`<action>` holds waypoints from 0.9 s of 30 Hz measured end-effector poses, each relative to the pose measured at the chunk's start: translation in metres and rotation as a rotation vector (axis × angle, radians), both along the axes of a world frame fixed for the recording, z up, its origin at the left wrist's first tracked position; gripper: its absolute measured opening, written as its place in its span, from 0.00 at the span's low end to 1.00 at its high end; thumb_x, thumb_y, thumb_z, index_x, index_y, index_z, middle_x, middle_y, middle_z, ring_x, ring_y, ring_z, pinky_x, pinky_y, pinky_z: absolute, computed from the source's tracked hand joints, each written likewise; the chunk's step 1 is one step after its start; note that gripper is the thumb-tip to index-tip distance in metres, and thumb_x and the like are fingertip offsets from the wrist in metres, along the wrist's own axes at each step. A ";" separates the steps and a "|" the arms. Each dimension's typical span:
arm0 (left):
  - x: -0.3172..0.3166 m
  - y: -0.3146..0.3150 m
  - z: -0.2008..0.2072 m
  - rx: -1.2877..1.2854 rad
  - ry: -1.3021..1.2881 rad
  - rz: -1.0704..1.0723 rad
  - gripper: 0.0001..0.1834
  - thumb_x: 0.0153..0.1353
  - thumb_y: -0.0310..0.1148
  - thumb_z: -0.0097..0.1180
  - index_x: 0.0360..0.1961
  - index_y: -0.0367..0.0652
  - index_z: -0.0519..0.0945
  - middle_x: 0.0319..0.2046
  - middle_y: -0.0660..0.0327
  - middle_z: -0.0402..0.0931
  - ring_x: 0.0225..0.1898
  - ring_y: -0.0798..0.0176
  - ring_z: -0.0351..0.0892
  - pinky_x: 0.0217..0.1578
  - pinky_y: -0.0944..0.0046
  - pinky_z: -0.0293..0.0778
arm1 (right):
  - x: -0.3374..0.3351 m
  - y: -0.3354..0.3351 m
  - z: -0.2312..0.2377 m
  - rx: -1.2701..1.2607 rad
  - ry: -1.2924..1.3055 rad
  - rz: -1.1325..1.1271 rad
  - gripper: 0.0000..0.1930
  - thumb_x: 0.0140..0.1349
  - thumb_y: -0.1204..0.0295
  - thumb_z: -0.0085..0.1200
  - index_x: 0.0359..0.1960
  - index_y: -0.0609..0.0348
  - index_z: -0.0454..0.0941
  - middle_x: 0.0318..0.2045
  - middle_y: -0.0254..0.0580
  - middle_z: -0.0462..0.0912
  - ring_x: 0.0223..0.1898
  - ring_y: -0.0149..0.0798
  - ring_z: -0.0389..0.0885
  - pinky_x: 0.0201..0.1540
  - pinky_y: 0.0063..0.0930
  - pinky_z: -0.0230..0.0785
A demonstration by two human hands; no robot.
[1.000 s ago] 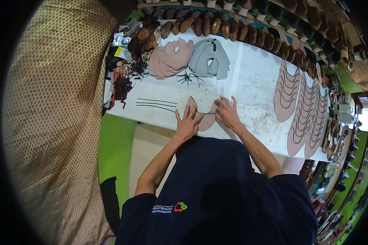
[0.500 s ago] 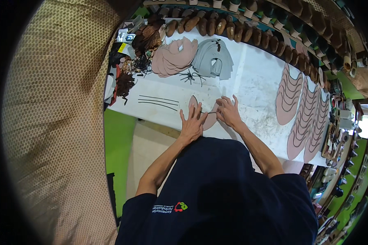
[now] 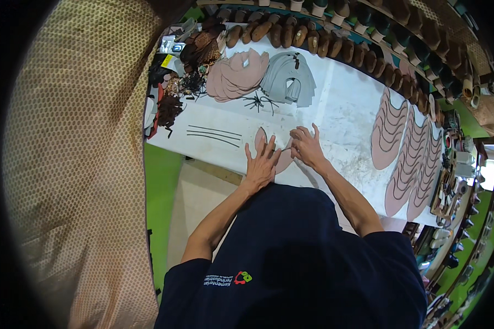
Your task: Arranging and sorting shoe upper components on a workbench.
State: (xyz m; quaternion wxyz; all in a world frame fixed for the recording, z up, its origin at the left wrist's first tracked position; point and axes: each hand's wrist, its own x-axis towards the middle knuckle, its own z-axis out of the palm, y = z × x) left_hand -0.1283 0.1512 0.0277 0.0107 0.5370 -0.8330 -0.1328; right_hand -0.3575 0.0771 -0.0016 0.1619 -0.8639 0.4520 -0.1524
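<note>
A pink curved shoe-upper piece (image 3: 284, 163) lies at the near edge of the white table, partly covered by my hands. My left hand (image 3: 260, 169) rests on it with fingers spread, pressing it down. A thin dark cord (image 3: 285, 149) runs along the inner curve of the piece, between the two hands. My right hand (image 3: 307, 151) pinches the cord's right part with thumb and forefinger, its other fingers raised. To the left of the piece, a few straight dark cords (image 3: 214, 133) are laid side by side.
Stacked pink pieces (image 3: 235, 77) and grey pieces (image 3: 288, 79) lie farther back, with a bundle of dark cords (image 3: 258, 102) before them. Overlapping pink pieces (image 3: 388, 140) form rows at right. Brown shoe lasts (image 3: 347, 52) line the far edge; a patterned curtain (image 3: 88, 164) hangs at left.
My left fingers have shifted and spread slightly over the pink piece. My right hand stays at the cord with little movement. The whole view has shifted slightly.
</note>
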 end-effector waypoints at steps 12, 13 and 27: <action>-0.008 0.007 -0.014 0.000 0.049 0.060 0.35 0.60 0.33 0.61 0.72 0.61 0.74 0.85 0.55 0.40 0.84 0.43 0.37 0.69 0.12 0.37 | 0.005 -0.009 -0.006 -0.074 0.058 0.050 0.07 0.52 0.67 0.65 0.32 0.51 0.87 0.58 0.32 0.79 0.69 0.42 0.70 0.77 0.73 0.39; -0.007 0.008 -0.015 -0.001 0.048 0.063 0.35 0.60 0.33 0.61 0.72 0.61 0.74 0.85 0.55 0.40 0.84 0.43 0.37 0.69 0.12 0.37 | 0.006 -0.010 -0.006 -0.055 0.071 0.055 0.07 0.52 0.68 0.65 0.33 0.52 0.87 0.58 0.32 0.79 0.69 0.41 0.70 0.77 0.72 0.39; -0.014 0.007 -0.013 0.005 0.068 0.086 0.33 0.61 0.33 0.59 0.70 0.63 0.76 0.85 0.56 0.39 0.84 0.42 0.37 0.69 0.11 0.35 | 0.006 -0.014 -0.006 -0.048 0.090 0.082 0.09 0.52 0.67 0.66 0.35 0.52 0.87 0.58 0.32 0.79 0.67 0.39 0.72 0.77 0.72 0.39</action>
